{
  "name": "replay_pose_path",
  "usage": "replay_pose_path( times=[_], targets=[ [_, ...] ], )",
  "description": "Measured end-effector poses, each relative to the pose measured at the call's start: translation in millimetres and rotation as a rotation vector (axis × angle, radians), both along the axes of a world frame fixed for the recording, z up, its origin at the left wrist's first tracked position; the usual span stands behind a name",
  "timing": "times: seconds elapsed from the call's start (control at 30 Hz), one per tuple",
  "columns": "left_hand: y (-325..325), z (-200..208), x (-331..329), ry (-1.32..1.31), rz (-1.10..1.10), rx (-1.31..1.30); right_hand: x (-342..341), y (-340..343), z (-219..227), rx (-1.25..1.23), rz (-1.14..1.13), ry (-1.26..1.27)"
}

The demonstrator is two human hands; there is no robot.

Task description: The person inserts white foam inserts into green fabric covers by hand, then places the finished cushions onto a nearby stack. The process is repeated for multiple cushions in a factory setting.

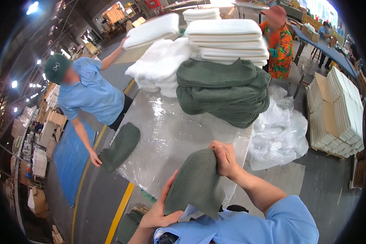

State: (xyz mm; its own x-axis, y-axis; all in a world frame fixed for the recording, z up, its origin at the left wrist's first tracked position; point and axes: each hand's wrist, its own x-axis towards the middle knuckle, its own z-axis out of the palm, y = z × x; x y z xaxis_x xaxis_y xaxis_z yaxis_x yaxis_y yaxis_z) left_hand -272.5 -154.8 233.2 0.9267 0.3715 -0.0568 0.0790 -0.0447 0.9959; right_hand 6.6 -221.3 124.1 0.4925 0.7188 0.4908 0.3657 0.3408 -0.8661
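A dark green fabric cover (194,183) with a rounded end hangs in front of me, between both hands at the near edge of the table. My right hand (225,159) grips its upper right edge with bent fingers. Along its lower left edge, my left hand (162,211) holds it, thumb on the near face and fingers behind. Beyond my hands, a heap of similar green covers (223,95) lies on the plastic-wrapped table (166,134). White pads (225,34) are stacked behind that heap, and fluffy white pads (160,63) sit to its left.
On the left, a person in a blue shirt (94,91) holds a white pad (154,32) and a green cover (121,147). Crumpled transparent plastic (278,130) lies right of the table, near stacked white packs (345,105). Another person (278,49) stands at the far right.
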Motion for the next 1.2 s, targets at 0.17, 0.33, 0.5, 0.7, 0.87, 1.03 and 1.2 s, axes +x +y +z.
replay_pose_path(
  times=[0.17, 0.33, 0.5, 0.7, 0.87, 1.03, 1.2],
  targets=[
    [9.8, -16.0, -58.1, 0.158, 0.074, -0.036, -7.9, -12.5, -58.6, -0.054, -0.062, 0.047],
    [17.1, -18.0, -113.7, 0.414, 0.252, -0.148, -18.6, -17.2, -109.5, -0.071, -0.156, -0.012],
    [36.6, -3.4, -141.9, 0.677, 0.209, -0.013, -17.1, -30.5, -146.1, -0.031, -0.212, -0.072],
    [36.9, 55.3, -76.9, 0.516, 0.031, 0.285, -16.4, -64.4, -162.5, -0.155, -0.274, 0.03],
    [13.9, 61.5, -16.6, 0.365, 0.212, 0.521, -21.9, -74.4, -129.0, -0.146, -0.053, -0.017],
    [1.8, 53.2, 2.4, 0.334, 0.249, 0.765, -77.3, -41.2, 34.0, 0.153, 0.23, -0.312],
    [-4.3, 37.6, -8.2, 0.317, 0.402, 0.914, -100.2, -18.6, 48.7, 0.078, 0.264, -0.341]
  ],
)
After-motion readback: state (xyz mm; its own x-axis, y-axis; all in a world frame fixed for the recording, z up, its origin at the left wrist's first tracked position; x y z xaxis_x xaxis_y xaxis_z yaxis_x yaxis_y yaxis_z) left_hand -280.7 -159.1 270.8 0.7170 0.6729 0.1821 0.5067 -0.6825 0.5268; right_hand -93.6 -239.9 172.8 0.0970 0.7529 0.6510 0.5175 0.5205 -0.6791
